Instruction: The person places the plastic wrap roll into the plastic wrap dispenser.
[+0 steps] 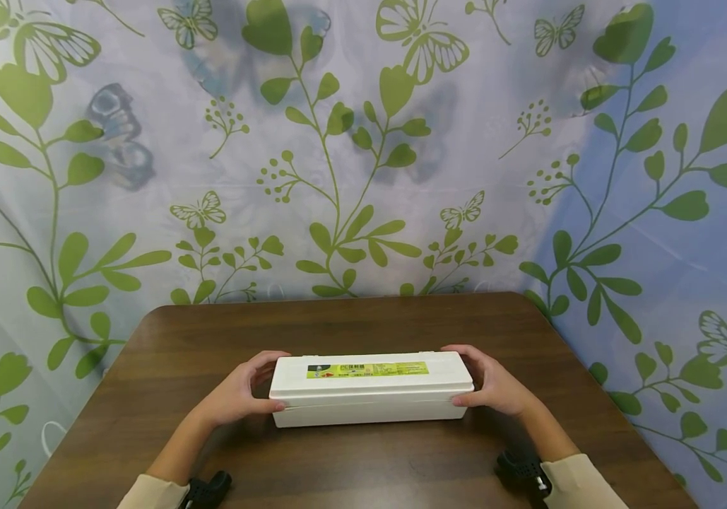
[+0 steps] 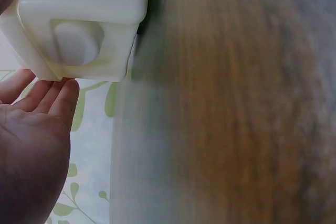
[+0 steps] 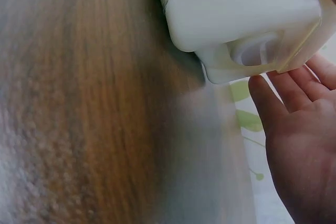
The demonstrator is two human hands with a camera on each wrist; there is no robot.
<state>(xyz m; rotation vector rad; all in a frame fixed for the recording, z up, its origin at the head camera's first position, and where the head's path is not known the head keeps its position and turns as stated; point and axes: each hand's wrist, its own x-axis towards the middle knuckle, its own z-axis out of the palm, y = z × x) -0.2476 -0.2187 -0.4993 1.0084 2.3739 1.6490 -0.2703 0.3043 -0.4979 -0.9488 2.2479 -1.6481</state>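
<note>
A long white lidded plastic box (image 1: 369,410) with a yellow-green label (image 1: 367,370) lies crosswise before me. My left hand (image 1: 244,394) grips its left end, thumb at the front and fingers round the back. At the opposite end my right hand (image 1: 499,389) grips it the same way. In the left wrist view, the box's end wall (image 2: 118,51) has a recess with a round white piece, and fingertips touch the rear edge. The right wrist view shows a similar recess on the other end (image 3: 215,61). Whether the box's underside touches the table cannot be told.
The dark brown wooden table (image 1: 338,325) has rounded far corners. Behind it and to the sides hangs a pale curtain (image 1: 350,177) with green leaves and butterflies. Black straps with devices sit at both wrists, by beige sleeves.
</note>
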